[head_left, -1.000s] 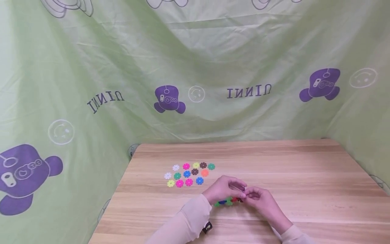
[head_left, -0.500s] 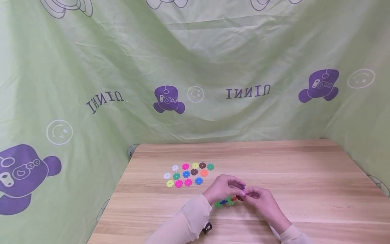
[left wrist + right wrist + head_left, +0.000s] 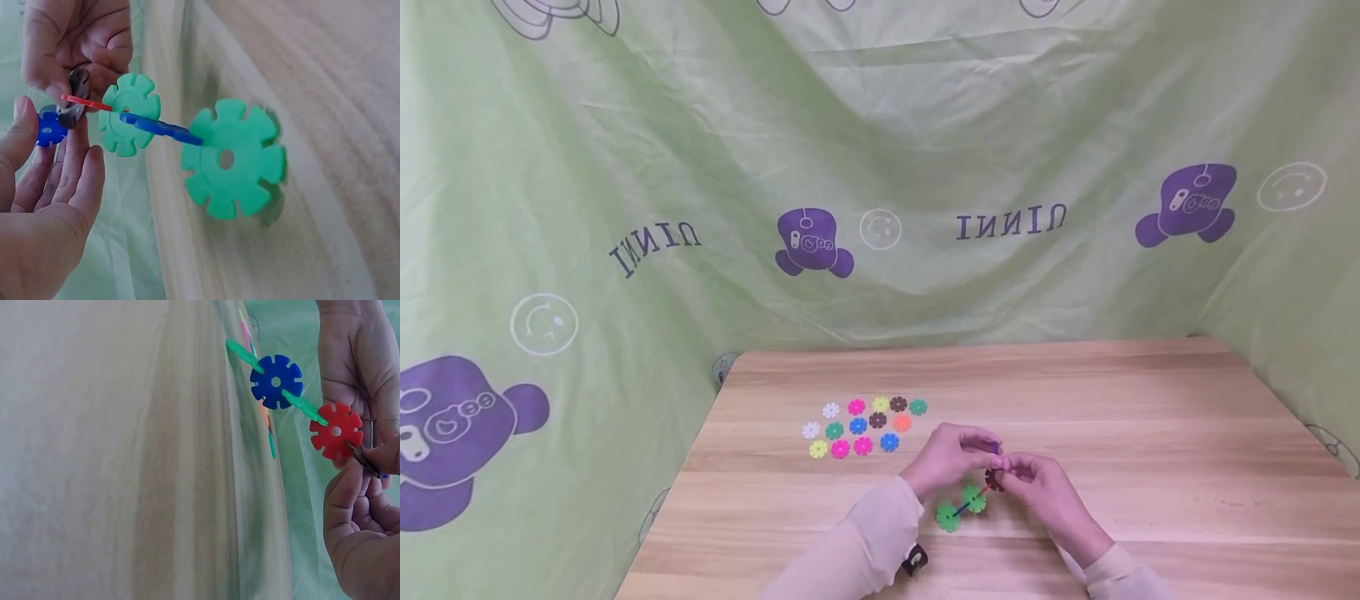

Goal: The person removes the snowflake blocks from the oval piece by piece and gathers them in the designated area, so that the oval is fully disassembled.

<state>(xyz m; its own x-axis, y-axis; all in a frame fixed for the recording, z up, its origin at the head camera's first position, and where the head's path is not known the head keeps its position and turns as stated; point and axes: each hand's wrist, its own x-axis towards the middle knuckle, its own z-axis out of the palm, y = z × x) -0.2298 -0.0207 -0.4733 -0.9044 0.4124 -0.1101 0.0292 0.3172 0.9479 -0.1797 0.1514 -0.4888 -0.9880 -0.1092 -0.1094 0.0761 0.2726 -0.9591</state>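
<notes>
Both hands meet over the table around a chain of slotted snowflake discs. In the left wrist view my left hand [image 3: 56, 225] pinches a blue disc [image 3: 51, 129] at the chain's end. My right hand [image 3: 359, 531] grips the brown disc [image 3: 76, 99] beside it; fingers partly cover both discs. From there the chain runs through a red disc [image 3: 336, 431], a green disc [image 3: 130, 114] and a second blue disc [image 3: 276, 382] to a green end disc [image 3: 232, 159]. In the head view that end disc hangs low, below the left hand.
Several loose discs, among them a pink disc [image 3: 840, 449] and an orange disc [image 3: 902, 423], lie flat on the wooden table [image 3: 1112, 417], left of the hands and farther back. A green cloth [image 3: 880, 125] hangs behind and at both sides.
Both hands have risen slightly, still together. The chain's free part has turned and swung lower, so its green discs now show their faces. The loose discs have stayed put.
</notes>
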